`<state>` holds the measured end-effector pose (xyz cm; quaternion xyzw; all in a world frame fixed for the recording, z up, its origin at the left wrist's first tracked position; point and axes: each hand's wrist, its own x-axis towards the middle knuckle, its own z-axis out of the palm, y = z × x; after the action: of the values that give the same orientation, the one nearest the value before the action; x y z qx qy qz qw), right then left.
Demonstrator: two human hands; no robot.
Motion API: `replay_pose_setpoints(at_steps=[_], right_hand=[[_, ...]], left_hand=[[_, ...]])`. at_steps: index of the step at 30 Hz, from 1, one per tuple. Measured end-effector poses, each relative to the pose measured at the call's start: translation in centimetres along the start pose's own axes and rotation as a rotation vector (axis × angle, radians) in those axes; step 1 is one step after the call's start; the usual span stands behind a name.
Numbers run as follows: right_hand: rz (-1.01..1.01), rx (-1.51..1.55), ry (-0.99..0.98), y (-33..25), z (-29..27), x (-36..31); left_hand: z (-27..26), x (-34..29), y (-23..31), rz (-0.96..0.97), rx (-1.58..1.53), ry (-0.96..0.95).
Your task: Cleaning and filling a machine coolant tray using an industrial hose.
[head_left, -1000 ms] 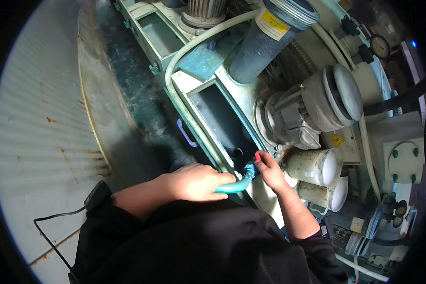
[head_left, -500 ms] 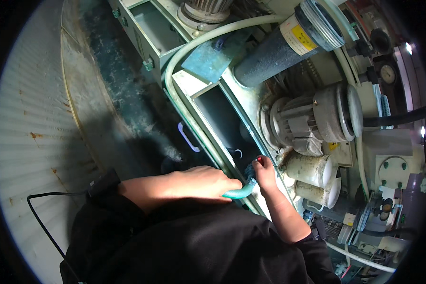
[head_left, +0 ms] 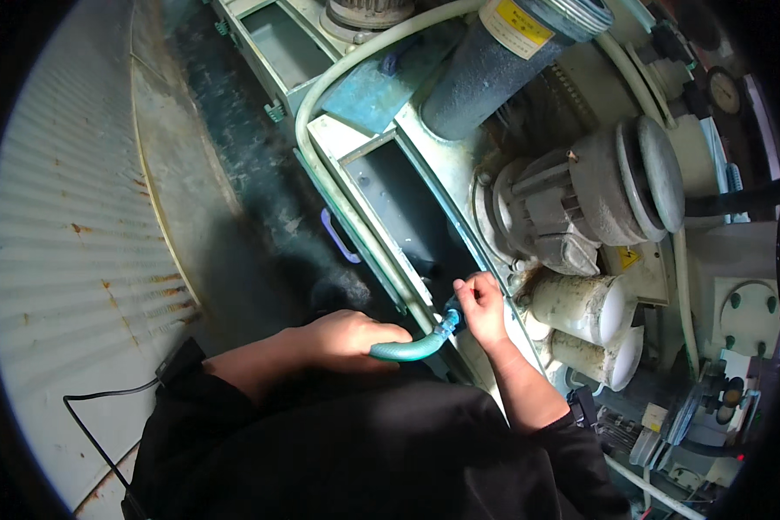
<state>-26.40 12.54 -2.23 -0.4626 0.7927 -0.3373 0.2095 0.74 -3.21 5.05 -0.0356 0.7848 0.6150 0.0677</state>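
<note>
A short green hose (head_left: 407, 349) curves from my left hand (head_left: 348, 338) up to the opening of the tank (head_left: 374, 201). My left hand is closed around its near end. At the hose's far end is a blue-green fitting (head_left: 449, 322), partly covered by my right hand. My right hand (head_left: 483, 302) is held over the tank opening, thumb pressed against curled fingers. What those fingers grip, if anything, is hidden. The inside of the tank below is dark.
A grey motor (head_left: 581, 195) stands right of the opening, with two stained white cylinders (head_left: 576, 308) below it. A dark cylinder (head_left: 485, 78) leans behind. A pale hose (head_left: 308, 113) runs along the tank's left edge, near a purple handle (head_left: 338, 236). Corrugated wall (head_left: 69, 217) at left.
My left hand has shifted left with the green hose, so more of the hose shows. The red piece seen at my right fingertips is out of sight. The whole view has shifted slightly.
</note>
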Motion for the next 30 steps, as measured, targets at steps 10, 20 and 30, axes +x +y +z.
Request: replay_pose_setpoints(at_steps=[10, 20, 30], right_hand=[[-0.052, 0.157, -0.189, 0.4, 0.4, 0.5], [-0.094, -0.265, -0.225, -1.2, 0.4, 1.5], [0.340, -0.843, -0.517, -6.8, -1.8, 2.3]], left_hand=[[1.7, -1.5, -3.8, 0.076, 0.004, 0.126], [3.4, -1.7, -6.6, 0.002, 0.052, 0.100], [6.3, -1.6, -7.2, 0.001, -0.043, 0.108]])
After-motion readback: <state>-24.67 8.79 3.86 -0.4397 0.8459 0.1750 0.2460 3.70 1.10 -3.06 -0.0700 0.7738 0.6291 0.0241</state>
